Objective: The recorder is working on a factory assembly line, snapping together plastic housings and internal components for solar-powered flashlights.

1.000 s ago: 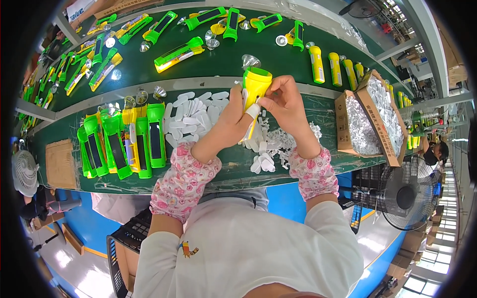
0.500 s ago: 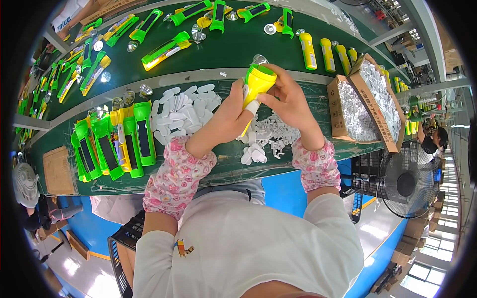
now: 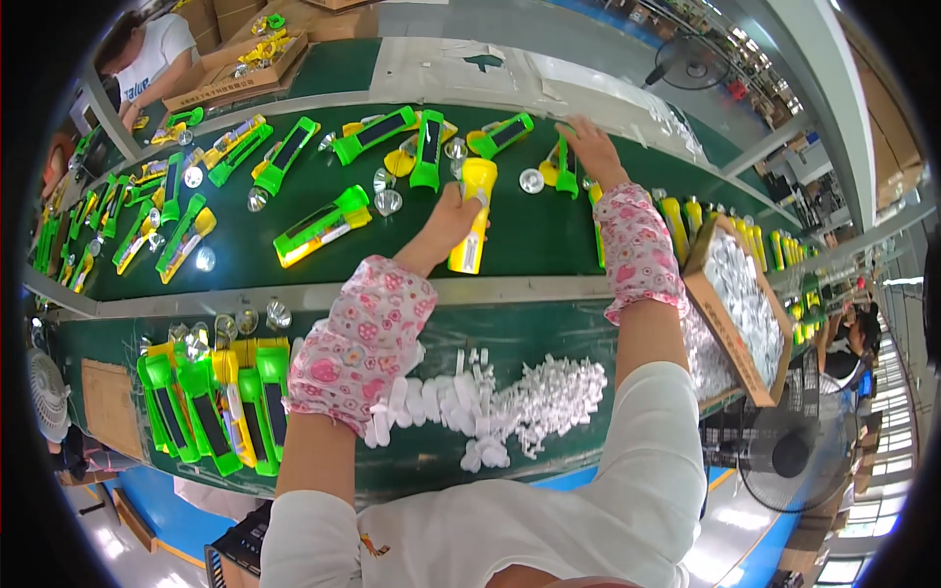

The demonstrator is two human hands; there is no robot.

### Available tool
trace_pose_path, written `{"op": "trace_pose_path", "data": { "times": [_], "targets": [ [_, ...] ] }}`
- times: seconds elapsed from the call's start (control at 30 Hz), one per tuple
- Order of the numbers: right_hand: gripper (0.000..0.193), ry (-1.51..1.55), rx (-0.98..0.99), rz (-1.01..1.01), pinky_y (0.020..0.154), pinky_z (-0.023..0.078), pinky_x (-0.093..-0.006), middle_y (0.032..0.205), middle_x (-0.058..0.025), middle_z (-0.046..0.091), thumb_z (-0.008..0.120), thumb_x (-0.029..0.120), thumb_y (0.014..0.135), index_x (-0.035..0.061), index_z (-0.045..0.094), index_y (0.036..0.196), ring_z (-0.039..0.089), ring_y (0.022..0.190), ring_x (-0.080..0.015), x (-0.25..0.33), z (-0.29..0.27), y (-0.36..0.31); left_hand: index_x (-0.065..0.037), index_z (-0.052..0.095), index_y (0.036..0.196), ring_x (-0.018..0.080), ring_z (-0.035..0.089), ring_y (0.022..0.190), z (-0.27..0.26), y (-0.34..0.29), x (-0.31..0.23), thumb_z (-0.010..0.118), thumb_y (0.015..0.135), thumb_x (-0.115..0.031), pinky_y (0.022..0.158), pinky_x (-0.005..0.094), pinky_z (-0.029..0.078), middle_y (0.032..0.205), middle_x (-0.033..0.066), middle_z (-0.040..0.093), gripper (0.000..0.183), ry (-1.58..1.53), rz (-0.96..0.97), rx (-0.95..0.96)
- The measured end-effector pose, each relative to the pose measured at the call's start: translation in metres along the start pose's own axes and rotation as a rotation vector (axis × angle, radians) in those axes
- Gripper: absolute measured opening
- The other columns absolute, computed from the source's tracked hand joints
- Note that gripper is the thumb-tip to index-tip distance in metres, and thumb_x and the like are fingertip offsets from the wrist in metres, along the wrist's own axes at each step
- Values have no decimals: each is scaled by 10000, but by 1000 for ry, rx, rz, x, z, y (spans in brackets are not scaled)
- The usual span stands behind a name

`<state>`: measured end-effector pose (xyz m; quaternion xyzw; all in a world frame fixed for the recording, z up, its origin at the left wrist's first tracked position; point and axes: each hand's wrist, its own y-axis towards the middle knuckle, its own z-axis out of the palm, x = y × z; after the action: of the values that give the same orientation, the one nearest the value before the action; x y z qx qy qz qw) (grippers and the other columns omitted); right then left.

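Observation:
My left hand (image 3: 453,231) is wrapped around a yellow flashlight (image 3: 474,211), which stands with its wide head away from me on the green far surface. My right hand (image 3: 594,152) reaches out farther right, fingers stretched, beside a green flashlight half with a dark panel (image 3: 566,172); whether it touches that part I cannot tell. More open green-and-yellow flashlights (image 3: 427,152) with loose silver reflectors (image 3: 388,202) lie around. Nearer me are white oval pieces (image 3: 431,397) and a heap of small white pieces (image 3: 559,397).
Several green flashlights (image 3: 211,412) stand at the near left. A raised ledge (image 3: 343,294) separates the near table from the far surface. A carton of clear parts (image 3: 740,304) is at the right, near a black fan (image 3: 794,456). Another person (image 3: 162,59) works at the far left.
Both hands have moved away from me, over the far surface. My right hand has let go of the yellow flashlight; my left still holds it, now with its yellow head facing away.

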<state>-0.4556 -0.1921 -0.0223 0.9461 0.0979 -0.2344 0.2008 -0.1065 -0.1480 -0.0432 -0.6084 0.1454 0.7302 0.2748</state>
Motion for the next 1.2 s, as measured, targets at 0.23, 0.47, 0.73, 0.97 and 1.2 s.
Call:
{"op": "trace_pose_path", "data": {
  "times": [0.23,0.47,0.73,0.97,1.2],
  "targets": [
    [442,6,146,-330,1070,327,-481,1103,-46,582,730,133,653,153,583,1070,459,1248,-244,-43,-11,8,-9,377,1148,202,612,758,15,46,15,500,954,-201,652,355,544,939,117,572,299,40,-77,60],
    [524,488,170,40,792,504,-397,999,-138,599,775,238,671,76,582,1131,618,914,-339,8,-151,-39,100,468,1237,427,489,1090,7,40,57,698,814,-270,947,465,413,1156,295,507,608,914,477,-471],
    [569,951,129,134,671,520,-381,853,-157,673,774,402,737,14,585,1108,668,773,-329,159,-280,-91,-12,451,1226,258,505,1175,63,-124,-21,439,943,-544,969,357,401,1278,153,519,602,-929,-12,-16],
    [527,1193,-134,328,557,517,-369,813,-143,649,725,379,810,43,551,1178,674,656,-279,260,-301,-147,-58,494,1189,263,593,1047,-16,-169,9,417,1014,-255,901,459,489,1116,112,603,275,-950,158,-53],
    [213,832,157,170,654,494,-391,779,-83,587,728,255,755,63,655,812,604,737,-266,314,-255,-195,-78,449,1305,332,589,1098,-25,-198,-12,449,998,-357,951,497,479,1218,207,575,415,-928,95,-83]
  ]
}}
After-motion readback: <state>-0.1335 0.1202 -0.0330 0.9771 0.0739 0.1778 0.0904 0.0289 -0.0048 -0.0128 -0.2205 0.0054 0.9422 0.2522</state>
